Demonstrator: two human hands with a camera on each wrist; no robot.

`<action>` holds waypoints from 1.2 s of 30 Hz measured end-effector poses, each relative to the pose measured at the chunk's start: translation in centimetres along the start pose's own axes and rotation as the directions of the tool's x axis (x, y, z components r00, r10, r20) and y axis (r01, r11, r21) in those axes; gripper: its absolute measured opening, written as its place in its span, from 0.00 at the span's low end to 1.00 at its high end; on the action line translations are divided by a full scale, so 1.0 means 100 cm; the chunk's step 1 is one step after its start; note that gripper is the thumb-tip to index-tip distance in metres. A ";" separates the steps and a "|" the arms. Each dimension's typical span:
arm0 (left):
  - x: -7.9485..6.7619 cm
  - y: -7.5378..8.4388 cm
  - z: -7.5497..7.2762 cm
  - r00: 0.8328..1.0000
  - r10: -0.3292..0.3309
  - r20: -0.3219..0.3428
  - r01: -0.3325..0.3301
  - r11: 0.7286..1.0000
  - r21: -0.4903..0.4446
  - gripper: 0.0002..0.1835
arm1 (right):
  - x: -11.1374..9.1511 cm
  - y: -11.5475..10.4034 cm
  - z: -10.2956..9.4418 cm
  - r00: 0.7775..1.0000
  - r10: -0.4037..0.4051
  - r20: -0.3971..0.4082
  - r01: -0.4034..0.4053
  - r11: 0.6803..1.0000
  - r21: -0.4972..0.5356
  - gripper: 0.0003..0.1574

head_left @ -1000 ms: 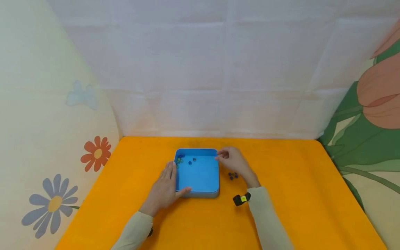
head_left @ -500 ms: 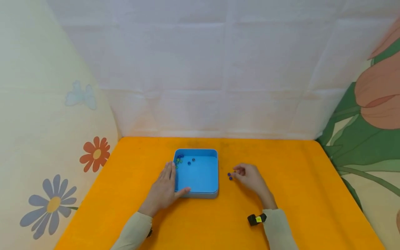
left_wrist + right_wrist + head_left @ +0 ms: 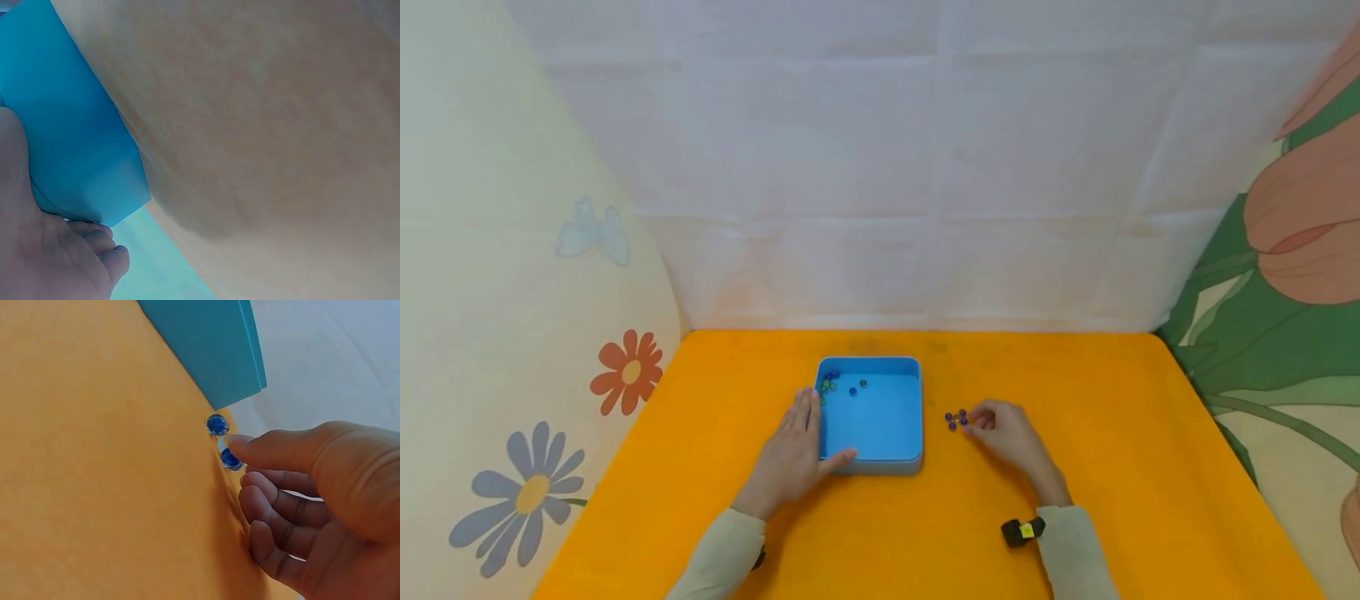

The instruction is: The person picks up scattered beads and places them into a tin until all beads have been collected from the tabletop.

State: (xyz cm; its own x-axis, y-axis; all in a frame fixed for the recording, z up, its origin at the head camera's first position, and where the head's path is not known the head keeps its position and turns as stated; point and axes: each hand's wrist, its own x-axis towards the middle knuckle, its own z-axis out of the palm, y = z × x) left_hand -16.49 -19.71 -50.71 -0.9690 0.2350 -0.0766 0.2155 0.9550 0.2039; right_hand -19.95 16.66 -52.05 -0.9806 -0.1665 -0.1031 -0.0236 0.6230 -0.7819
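Note:
A square blue box (image 3: 883, 429) stands on the yellow table. My left hand (image 3: 790, 454) lies along its left wall with straight fingers, the thumb over the front rim; the left wrist view shows the palm (image 3: 50, 262) beside the blue wall. Inside, several blue and green glass marbles (image 3: 828, 386) lie at the far left, and two darker marbles (image 3: 858, 387) lie farther right. My right hand (image 3: 1011, 433) is at a small cluster of blue marbles (image 3: 952, 426) right of the box. Its thumb (image 3: 275, 449) overlaps one blue marble (image 3: 231, 459); whether it is pinched is unclear.
The orange-yellow table (image 3: 1120, 433) extends to both sides. A white cloth backdrop (image 3: 895, 208) hangs behind it. Flower-printed panels (image 3: 527, 292) flank the table on the left and right.
My right hand has come from the box's right rim down and rightward to the marbles, then shifted slightly, uncovering more of them. My left hand stays against the box.

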 end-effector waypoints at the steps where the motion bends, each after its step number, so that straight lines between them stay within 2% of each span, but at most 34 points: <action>1: 0.000 0.001 -0.001 1.000 0.000 0.002 0.000 1.000 0.000 0.67 | 0.000 0.000 0.000 1.000 0.004 0.000 -0.004 1.000 0.000 0.09; 16: -0.003 0.003 -0.005 1.000 0.009 -0.020 -0.010 1.000 -0.015 0.65 | 0.008 0.002 0.007 1.000 0.001 -0.019 -0.002 0.998 -0.062 0.09; 25: -0.002 0.003 -0.003 1.000 0.003 -0.017 -0.004 1.000 -0.017 0.66 | 0.009 -0.001 0.008 0.999 0.036 -0.026 -0.039 0.995 -0.090 0.09; 36: -0.002 0.003 -0.003 1.000 -0.006 -0.004 0.006 1.000 -0.017 0.66 | 0.006 0.001 0.005 1.000 -0.013 -0.006 0.012 0.996 -0.087 0.05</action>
State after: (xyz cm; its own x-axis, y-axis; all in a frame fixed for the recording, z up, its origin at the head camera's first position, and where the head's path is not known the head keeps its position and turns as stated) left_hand -16.25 -19.56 -50.36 -0.9706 0.2289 -0.0740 0.2079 0.9531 0.2201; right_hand -20.45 16.26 -52.51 -0.9814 -0.1699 -0.0897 -0.0522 0.6850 -0.7267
